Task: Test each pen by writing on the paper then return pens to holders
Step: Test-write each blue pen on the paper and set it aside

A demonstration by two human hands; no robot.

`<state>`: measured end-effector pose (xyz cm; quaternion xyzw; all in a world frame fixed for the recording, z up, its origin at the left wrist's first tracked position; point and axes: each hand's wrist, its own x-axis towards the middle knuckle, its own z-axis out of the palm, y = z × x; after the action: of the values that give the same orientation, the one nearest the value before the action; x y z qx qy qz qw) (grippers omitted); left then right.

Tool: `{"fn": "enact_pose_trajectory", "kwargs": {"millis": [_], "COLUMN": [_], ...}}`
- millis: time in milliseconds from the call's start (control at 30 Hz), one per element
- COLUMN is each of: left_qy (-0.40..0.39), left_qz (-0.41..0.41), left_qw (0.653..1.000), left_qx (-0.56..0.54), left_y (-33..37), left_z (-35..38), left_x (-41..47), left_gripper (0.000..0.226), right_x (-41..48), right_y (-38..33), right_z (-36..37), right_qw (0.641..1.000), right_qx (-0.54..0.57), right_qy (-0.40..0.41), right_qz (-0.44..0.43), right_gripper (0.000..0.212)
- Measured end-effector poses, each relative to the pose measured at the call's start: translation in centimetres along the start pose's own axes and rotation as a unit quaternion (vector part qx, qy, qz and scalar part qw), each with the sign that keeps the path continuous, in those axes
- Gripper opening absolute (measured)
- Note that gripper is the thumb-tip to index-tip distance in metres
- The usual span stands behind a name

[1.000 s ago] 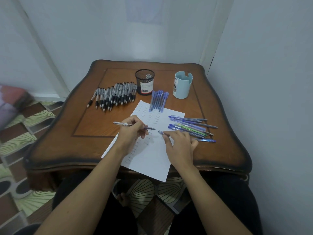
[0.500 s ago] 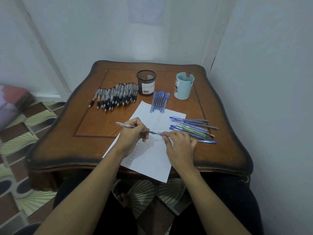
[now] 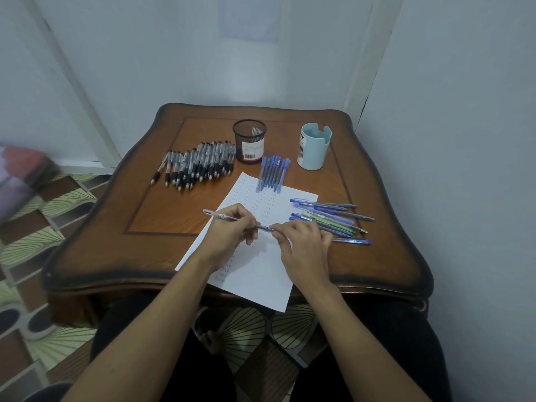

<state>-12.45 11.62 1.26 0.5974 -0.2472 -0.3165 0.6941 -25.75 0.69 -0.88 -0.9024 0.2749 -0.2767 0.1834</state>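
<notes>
1. Table [image 3: 162,216]: brown wood, near-black rim.
2. Mesh holder [image 3: 246,137]: black, with a white-and-red barcode label.
3. Cup holder [image 3: 314,158]: pale blue.
4. Black-grip pens [image 3: 197,166]: clear barrels, black grips.
5. Pen row [image 3: 274,174]: blue.
6. Pen pile [image 3: 327,220]: blues, one green.
7. Held pen [image 3: 223,217]: clear, blue at one end.
8. Paper [image 3: 261,280]: white, columns of faint handwriting.
9. Floor tiles [image 3: 37,245]: green fan lines, brown squares.

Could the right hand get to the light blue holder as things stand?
Probably yes, once free. The right hand pinches a blue cap at the tip of the pen the left hand holds. Only loose pens lying flat sit between it and the light blue holder, nothing upright.
</notes>
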Motion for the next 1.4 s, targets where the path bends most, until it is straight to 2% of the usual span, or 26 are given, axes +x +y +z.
{"fn": "enact_pose_trajectory", "kwargs": {"millis": [100, 200, 400, 533, 633, 700, 833, 933, 1100, 1200, 1400], "left_qy": [-0.02, 0.003, 0.022, 0.025, 0.084, 0.141, 0.193, 0.216, 0.235, 0.242, 0.192], "left_qz": [-0.007, 0.009, 0.025, 0.017, 0.013, 0.003, -0.002, 0.041, 0.118, 0.154, 0.093], "left_qw": [0.999, 0.999, 0.998, 0.997, 0.992, 0.987, 0.981, 0.972, 0.945, 0.912, 0.88], "left_qx": [0.035, 0.049, 0.055, 0.076, 0.095, 0.079, 0.025, 0.086, 0.193, 0.293, 0.424], "left_y": [-0.3, -0.5, -0.3, 0.0, 0.0, 0.0, 0.4, 0.9, 0.5, -0.4, -1.5], "left_z": [0.0, 0.1, 0.2, -0.4, -0.5, -0.6, -0.6, 0.2, 0.8, 0.8, 1.3], "left_x": [0.2, 0.4, 0.9, 1.6, 2.4, 3.2, 5.3, 6.6, 9.3, 11.0, 13.3], "left_gripper": [0.005, 0.008, 0.015, 0.022, 0.015, 0.007, 0.024, 0.025, 0.006, 0.015, 0.033], "right_x": [0.5, 1.0, 1.8, 2.2, 2.4, 2.3, 1.8, 1.9, 2.1, 2.1, 2.2], "right_y": [-0.1, -0.4, -1.1, -1.0, -0.7, -0.2, 1.1, 1.3, 1.5, 1.6, 1.6], "right_z": [0.0, -0.2, -0.3, -0.1, 0.0, 0.0, 0.4, 0.8, 1.2, 1.2, 1.2], "right_qw": [0.998, 0.992, 0.989, 0.985, 0.981, 0.982, 0.97, 0.963, 0.963, 0.964, 0.965], "right_qx": [0.054, 0.112, 0.14, 0.147, 0.122, 0.073, -0.019, -0.047, -0.045, -0.041, -0.036], "right_qy": [-0.022, -0.046, -0.039, -0.081, -0.14, -0.174, -0.238, -0.255, -0.252, -0.249, -0.245], "right_qz": [0.006, 0.031, 0.036, 0.046, 0.051, 0.019, -0.048, -0.077, -0.088, -0.087, -0.09], "right_gripper": [0.02, 0.023, 0.023, 0.029, 0.042, 0.047, 0.055, 0.057, 0.057, 0.058, 0.058]}}
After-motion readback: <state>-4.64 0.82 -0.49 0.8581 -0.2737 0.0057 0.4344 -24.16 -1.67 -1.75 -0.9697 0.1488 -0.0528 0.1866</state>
